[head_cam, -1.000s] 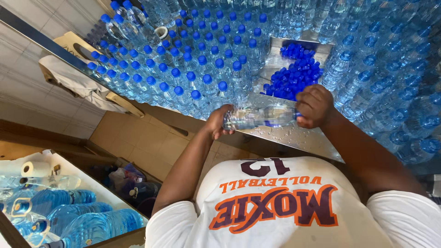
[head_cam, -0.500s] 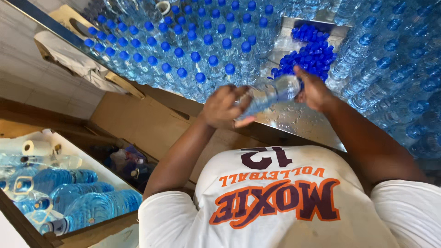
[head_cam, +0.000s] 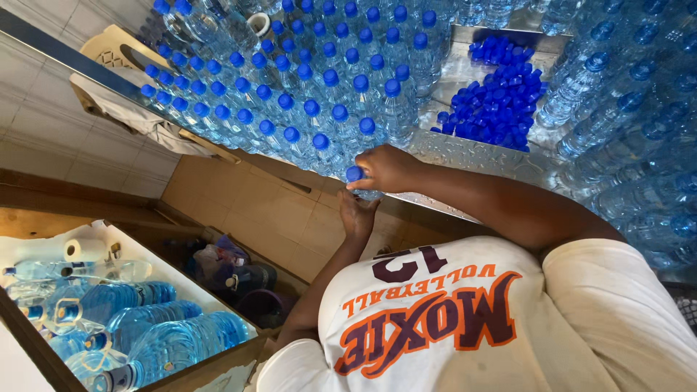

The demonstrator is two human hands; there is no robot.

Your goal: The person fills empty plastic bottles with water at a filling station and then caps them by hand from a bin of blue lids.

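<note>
At frame centre the right hand [head_cam: 388,168] closes its grip on the cap of an upright bottle [head_cam: 357,179] at the desk [head_cam: 465,156] edge; the left hand [head_cam: 357,216], just below, supports it, fingers partly open.

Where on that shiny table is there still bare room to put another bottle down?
Bare metal shows along the table's near edge, between the capped bottles and the pile of loose blue caps, just right of the right hand. Left is packed with upright bottles; the right is heaped with lying bottles. The left hand is below the edge.
</note>
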